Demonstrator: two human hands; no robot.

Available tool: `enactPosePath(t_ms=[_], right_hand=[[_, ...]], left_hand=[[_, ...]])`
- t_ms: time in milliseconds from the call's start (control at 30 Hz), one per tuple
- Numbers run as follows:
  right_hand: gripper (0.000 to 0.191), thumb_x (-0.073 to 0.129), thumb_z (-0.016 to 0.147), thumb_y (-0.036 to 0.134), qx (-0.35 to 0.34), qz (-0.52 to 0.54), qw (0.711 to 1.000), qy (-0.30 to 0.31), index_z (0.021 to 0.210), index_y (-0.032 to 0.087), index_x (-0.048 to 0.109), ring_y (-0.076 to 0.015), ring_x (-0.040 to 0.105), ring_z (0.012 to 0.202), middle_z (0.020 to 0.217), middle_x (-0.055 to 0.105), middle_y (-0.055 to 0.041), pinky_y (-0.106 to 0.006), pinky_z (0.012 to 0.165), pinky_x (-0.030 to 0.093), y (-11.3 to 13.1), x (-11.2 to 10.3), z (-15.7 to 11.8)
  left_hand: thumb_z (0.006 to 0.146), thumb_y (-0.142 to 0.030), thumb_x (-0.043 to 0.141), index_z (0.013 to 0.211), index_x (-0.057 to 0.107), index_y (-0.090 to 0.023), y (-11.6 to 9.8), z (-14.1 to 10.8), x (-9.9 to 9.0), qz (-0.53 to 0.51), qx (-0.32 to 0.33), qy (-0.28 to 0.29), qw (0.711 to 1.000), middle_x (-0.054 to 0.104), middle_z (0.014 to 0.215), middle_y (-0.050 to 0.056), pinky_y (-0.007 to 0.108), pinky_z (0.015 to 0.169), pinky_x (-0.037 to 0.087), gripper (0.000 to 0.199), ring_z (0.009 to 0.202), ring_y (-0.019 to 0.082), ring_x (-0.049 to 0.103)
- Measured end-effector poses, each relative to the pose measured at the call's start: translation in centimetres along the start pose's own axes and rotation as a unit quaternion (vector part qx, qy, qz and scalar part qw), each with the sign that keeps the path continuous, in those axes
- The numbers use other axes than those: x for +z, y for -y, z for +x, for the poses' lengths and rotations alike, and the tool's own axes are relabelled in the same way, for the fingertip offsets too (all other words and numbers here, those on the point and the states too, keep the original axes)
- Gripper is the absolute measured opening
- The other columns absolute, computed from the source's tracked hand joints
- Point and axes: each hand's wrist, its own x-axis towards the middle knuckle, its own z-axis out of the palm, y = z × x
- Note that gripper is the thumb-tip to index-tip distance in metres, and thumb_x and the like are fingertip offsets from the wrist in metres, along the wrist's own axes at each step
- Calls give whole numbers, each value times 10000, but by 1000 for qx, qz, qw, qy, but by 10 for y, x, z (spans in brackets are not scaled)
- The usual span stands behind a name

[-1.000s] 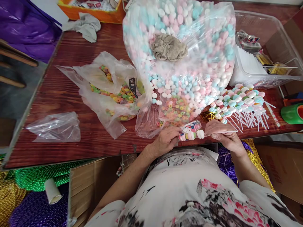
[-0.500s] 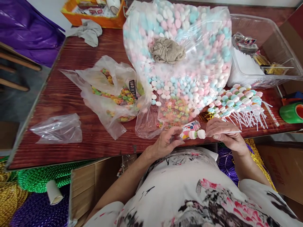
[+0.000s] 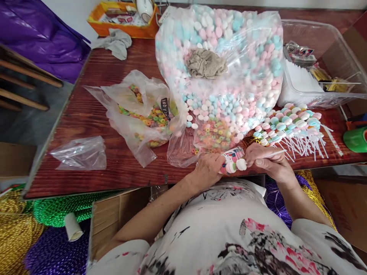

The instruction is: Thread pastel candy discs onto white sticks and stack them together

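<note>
At the table's front edge, my right hand (image 3: 271,162) is closed around a thin white stick. Rounded pink, white and green candies are threaded on it, making a candy skewer (image 3: 237,165). My left hand (image 3: 210,168) is closed at the skewer's other end, its fingertips partly hidden by the hand's back. Just behind the candies lies a small printed packet (image 3: 233,154). Several finished candy skewers (image 3: 289,124) are piled right of my right hand, with white sticks pointing toward me. A gold tie bundle (image 3: 250,141) sits beside them.
Behind my hands stands a large clear bag of pastel candies (image 3: 252,68) with a brown cloth (image 3: 205,63) on top. To the left are a bag of ring candies (image 3: 137,133) and a flat plastic bag (image 3: 83,152). A clear bin (image 3: 318,97) and green tape roll (image 3: 355,139) stand right.
My left hand has moved in from beside the candies and its fingers have closed at their end. My right hand keeps the stick, shifted slightly left. The view has moved a little left.
</note>
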Motion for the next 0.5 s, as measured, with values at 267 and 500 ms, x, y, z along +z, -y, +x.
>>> enactPosePath(t_ms=[267, 500], right_hand=[[162, 672, 884, 206, -35, -21, 993, -115, 934, 304, 791, -189, 637, 834, 802, 735, -16, -358, 791, 504, -21, 29, 0], [115, 668, 889, 263, -58, -76, 994, -48, 842, 285, 771, -171, 605, 761, 742, 717, -1, -344, 755, 495, -27, 46, 16]], left_hand=[[809, -304, 687, 842, 614, -148, 1, 5, -7, -135, -77, -84, 984, 641, 749, 25, 259, 628, 402, 176, 689, 156, 573], [664, -391, 841, 812, 645, -135, -13, 9, -20, -438, -151, 52, 884, 567, 711, -46, 211, 605, 377, 354, 657, 97, 491]])
